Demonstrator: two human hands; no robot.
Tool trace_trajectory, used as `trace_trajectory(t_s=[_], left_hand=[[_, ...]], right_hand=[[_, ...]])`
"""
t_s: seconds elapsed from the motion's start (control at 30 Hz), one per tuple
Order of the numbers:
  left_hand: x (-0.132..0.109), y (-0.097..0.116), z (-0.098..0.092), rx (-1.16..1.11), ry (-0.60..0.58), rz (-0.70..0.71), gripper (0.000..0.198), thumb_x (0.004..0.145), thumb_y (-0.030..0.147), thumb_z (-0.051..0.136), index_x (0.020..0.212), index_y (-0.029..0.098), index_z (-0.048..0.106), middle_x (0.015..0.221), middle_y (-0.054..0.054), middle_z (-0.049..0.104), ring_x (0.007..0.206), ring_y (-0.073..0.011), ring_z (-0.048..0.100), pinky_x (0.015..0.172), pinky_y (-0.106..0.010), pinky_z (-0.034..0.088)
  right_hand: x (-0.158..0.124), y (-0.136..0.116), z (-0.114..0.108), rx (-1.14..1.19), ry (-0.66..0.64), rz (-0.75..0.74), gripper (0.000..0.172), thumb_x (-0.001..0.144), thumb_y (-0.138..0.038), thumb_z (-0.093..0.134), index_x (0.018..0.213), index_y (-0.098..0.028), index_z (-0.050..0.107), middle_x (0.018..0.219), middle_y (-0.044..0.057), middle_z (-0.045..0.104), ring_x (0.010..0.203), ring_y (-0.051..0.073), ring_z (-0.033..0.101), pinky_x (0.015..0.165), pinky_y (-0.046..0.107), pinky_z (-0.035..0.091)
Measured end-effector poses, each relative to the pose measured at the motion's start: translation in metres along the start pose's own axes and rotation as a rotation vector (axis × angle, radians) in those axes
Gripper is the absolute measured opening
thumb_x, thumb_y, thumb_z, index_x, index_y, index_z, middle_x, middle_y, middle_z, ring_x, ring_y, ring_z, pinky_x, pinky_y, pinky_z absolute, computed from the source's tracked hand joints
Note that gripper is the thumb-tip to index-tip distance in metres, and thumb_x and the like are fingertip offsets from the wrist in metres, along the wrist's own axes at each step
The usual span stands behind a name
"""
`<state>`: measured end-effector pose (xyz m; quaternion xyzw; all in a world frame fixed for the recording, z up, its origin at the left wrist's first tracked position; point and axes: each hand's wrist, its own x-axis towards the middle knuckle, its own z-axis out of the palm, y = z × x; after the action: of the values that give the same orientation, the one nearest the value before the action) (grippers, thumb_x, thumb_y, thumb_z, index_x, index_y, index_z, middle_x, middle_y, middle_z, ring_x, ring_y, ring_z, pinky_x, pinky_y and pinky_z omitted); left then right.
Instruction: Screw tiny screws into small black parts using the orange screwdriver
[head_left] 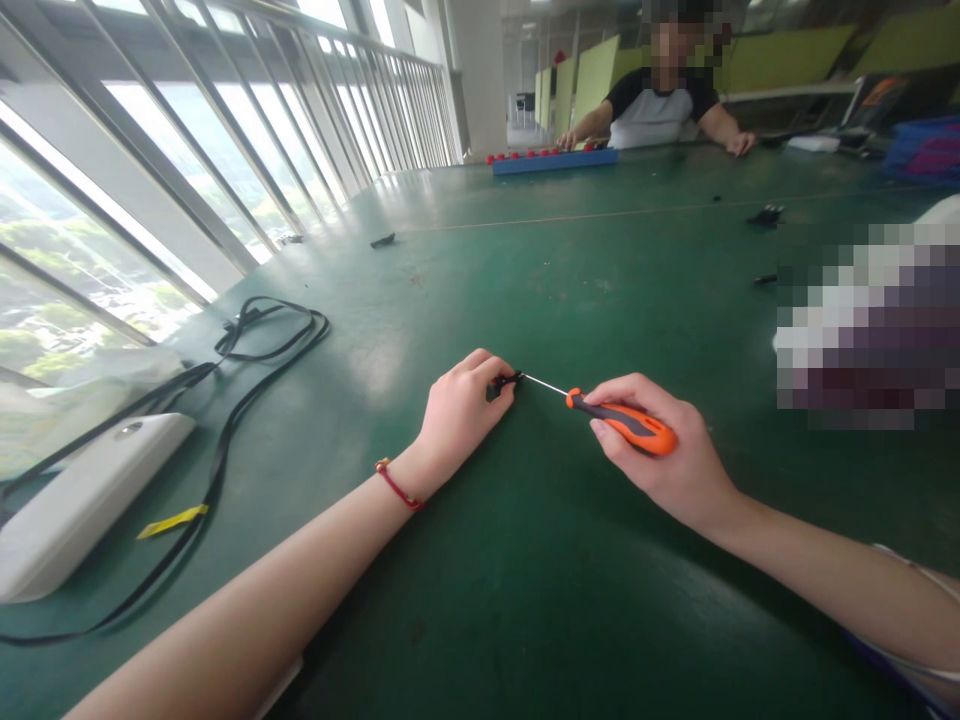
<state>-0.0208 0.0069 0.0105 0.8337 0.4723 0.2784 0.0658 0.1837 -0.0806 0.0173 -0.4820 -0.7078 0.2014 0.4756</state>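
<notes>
My left hand [469, 400] is closed around a small black part [504, 382], gripped between thumb and fingers just above the green table. Most of that part is hidden by the fingers, so I cannot tell its kind. In my right hand [667, 450] is a screwdriver [634, 424] with an orange and dark grey handle. Its thin metal shaft points left, and the tip meets the black part's right end or lies very close to it. A red bracelet circles my left wrist.
A white power strip [97, 490] and black cable [225, 430] lie on the green table [465, 610] at left, beside a railing. Across the table sits a person [660, 110] with a hand at a blue rack [555, 162] with red pieces. Small black pieces [765, 215] lie farther right.
</notes>
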Motion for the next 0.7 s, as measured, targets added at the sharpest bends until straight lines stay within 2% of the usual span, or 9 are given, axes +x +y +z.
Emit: trace_trajectory(t_s=[0.43, 0.6, 0.7], left_hand=[[-0.0004, -0.0008, 0.0015, -0.015, 0.004, 0.009, 0.012, 0.082, 0.019, 0.056, 0.086, 0.02, 0.068, 0.092, -0.002, 0.068, 0.079, -0.0159, 0.065, 0.07, -0.026, 0.05], [-0.0006, -0.0005, 0.001, -0.006, -0.006, 0.03, 0.014, 0.082, 0.018, 0.055, 0.085, 0.02, 0.068, 0.092, -0.002, 0.069, 0.079, -0.0157, 0.065, 0.069, -0.026, 0.05], [-0.0004, 0.0, 0.0006, 0.001, -0.012, 0.037, 0.014, 0.082, 0.018, 0.055, 0.087, 0.02, 0.068, 0.093, -0.002, 0.07, 0.079, -0.0158, 0.065, 0.07, -0.026, 0.05]], right_hand=[[-0.0001, 0.0004, -0.0008, 0.009, -0.043, 0.034, 0.01, 0.084, -0.021, 0.06, 0.094, -0.021, 0.06, 0.089, 0.001, 0.067, 0.076, 0.013, 0.064, 0.065, 0.022, 0.05], [0.0012, -0.0004, -0.002, 0.057, -0.078, 0.092, 0.011, 0.089, -0.027, 0.055, 0.096, -0.021, 0.06, 0.069, -0.003, 0.06, 0.053, 0.009, 0.053, 0.05, 0.021, 0.042], [0.0012, -0.0012, -0.0012, 0.048, -0.031, 0.103, 0.011, 0.087, -0.028, 0.057, 0.096, -0.022, 0.058, 0.063, -0.004, 0.057, 0.049, 0.009, 0.05, 0.046, 0.021, 0.039]])
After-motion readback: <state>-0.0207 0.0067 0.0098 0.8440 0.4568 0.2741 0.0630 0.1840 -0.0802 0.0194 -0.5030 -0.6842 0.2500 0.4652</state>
